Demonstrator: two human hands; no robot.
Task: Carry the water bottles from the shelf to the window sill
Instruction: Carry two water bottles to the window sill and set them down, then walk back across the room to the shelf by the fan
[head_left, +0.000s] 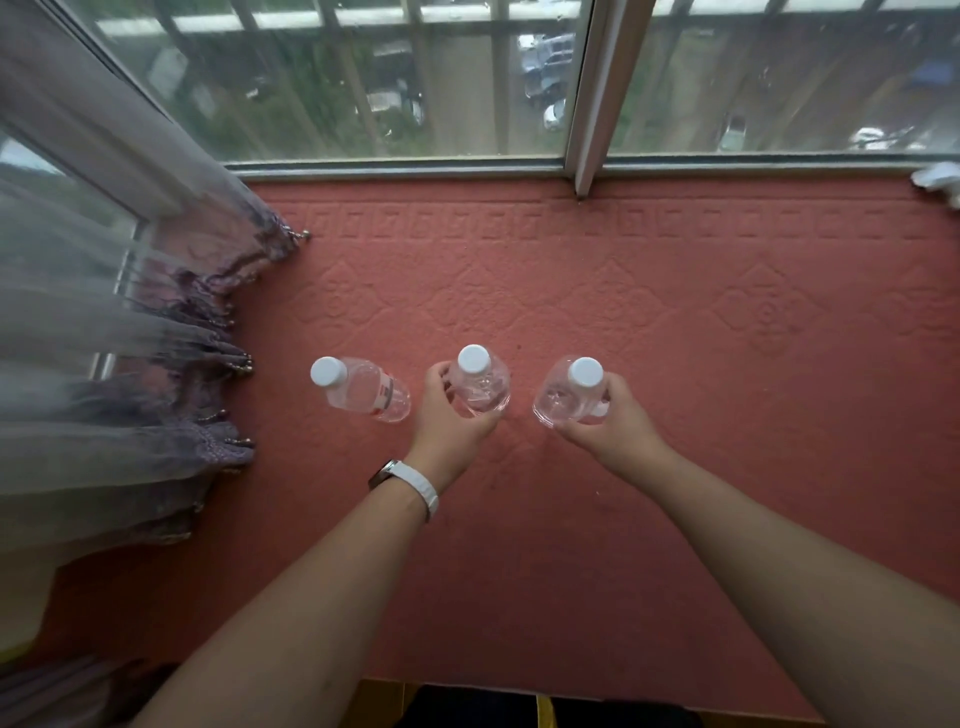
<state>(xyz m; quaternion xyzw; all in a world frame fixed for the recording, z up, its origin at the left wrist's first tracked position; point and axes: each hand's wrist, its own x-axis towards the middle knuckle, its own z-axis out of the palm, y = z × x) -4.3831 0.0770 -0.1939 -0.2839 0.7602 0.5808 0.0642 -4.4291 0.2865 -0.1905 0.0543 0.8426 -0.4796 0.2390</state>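
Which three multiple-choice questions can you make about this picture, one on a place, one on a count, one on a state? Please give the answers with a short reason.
1. Where does the free bottle stand?
A. left of the two held bottles
B. right of them
C. against the window glass

2. How many bottles with white caps are on the red mat?
A. two
B. three
C. four

3. What is the left hand doing?
A. resting flat on the mat
B. pulling the curtain
C. gripping the middle bottle

Answers:
1. A, it stands nearest the curtain, with no hand on it.
2. B, three caps show in a row.
3. C, its fingers wrap the bottle, as the right hand does with the right bottle.
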